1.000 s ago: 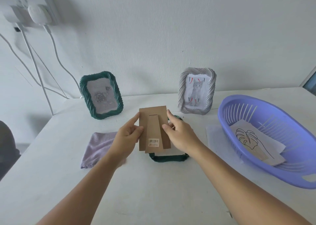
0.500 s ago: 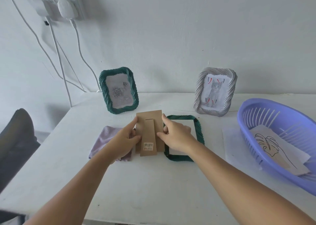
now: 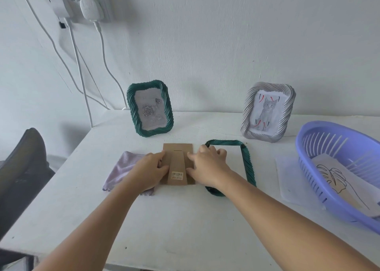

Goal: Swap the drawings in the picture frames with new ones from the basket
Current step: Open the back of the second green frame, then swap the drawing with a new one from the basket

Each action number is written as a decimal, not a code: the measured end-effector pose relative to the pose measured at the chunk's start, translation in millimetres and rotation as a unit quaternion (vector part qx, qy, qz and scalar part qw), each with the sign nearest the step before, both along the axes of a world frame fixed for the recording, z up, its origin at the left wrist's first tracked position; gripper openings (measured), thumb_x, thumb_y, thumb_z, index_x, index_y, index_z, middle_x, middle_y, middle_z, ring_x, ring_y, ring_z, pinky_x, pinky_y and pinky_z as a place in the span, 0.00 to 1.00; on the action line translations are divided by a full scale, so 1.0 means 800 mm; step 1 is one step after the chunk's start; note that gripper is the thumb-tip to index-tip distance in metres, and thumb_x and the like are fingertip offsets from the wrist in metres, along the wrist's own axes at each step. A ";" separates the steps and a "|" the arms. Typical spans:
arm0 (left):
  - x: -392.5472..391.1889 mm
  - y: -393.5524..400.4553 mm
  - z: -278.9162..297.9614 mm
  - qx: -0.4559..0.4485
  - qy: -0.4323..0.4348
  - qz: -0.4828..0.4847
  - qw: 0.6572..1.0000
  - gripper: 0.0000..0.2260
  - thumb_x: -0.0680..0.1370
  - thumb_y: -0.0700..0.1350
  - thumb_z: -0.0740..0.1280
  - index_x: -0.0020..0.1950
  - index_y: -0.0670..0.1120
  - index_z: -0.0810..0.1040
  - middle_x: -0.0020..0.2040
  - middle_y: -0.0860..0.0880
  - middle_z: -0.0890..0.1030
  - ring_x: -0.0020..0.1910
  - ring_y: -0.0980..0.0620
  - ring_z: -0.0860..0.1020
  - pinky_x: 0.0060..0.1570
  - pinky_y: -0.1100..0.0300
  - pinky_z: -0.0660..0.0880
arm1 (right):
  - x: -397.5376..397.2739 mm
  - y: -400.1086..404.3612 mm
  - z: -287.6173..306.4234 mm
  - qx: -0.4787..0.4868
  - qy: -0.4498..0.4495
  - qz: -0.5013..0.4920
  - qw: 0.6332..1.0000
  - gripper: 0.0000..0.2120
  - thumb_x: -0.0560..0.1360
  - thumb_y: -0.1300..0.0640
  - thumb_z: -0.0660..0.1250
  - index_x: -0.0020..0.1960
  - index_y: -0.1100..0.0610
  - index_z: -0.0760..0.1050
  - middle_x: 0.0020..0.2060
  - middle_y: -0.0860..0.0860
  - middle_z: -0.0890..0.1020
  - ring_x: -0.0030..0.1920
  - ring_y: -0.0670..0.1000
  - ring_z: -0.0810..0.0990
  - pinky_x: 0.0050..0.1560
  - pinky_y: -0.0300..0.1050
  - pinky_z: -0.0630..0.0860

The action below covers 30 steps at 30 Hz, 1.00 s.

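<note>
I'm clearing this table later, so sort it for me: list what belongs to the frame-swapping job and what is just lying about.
Part of the job:
- cardboard backing, held by left hand and right hand
- flat green frame
- standing green frame, rose drawing
- grey frame, cat drawing
- basket with leaf drawing

Just lying about:
- purple cloth
- wall chargers
- dark chair

Backing board [image 3: 178, 163] being held flat on the table [image 3: 164, 219] between both hands, cloth [image 3: 121, 168] lying to its left, emptied frame [image 3: 247, 163] to its right, two frames [image 3: 150, 108] being stood behind, basket [image 3: 308, 147] at far right.
</note>
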State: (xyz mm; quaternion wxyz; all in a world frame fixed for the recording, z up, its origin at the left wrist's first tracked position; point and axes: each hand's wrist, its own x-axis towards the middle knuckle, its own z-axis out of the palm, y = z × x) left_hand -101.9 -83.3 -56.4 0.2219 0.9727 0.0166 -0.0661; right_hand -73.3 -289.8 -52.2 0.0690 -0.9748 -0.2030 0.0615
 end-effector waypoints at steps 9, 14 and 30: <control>0.000 -0.011 0.007 0.080 0.047 -0.025 0.995 0.17 0.83 0.49 0.59 0.71 0.47 0.71 0.58 0.44 0.73 0.51 0.49 0.67 0.48 0.56 0.65 | -0.003 -0.004 -0.004 -0.032 -0.009 0.005 0.999 0.22 0.80 0.38 0.58 0.70 0.44 0.73 0.61 0.55 0.70 0.62 0.60 0.66 0.59 0.58 0.61; -0.001 -0.007 0.007 0.054 0.027 -0.011 0.998 0.18 0.82 0.48 0.61 0.71 0.48 0.74 0.53 0.46 0.76 0.56 0.46 0.75 0.52 0.54 0.72 | -0.005 -0.011 -0.007 0.011 -0.027 0.008 1.000 0.22 0.81 0.40 0.58 0.73 0.44 0.71 0.60 0.54 0.70 0.62 0.58 0.66 0.61 0.58 0.60; 0.030 -0.134 0.009 0.000 -0.041 -0.055 0.998 0.24 0.82 0.52 0.65 0.77 0.51 0.68 0.54 0.50 0.82 0.54 0.48 0.79 0.55 0.52 0.76 | -0.022 -0.145 -0.003 0.107 -0.062 -0.191 0.974 0.17 0.77 0.38 0.64 0.62 0.45 0.72 0.48 0.46 0.78 0.52 0.52 0.80 0.58 0.54 0.65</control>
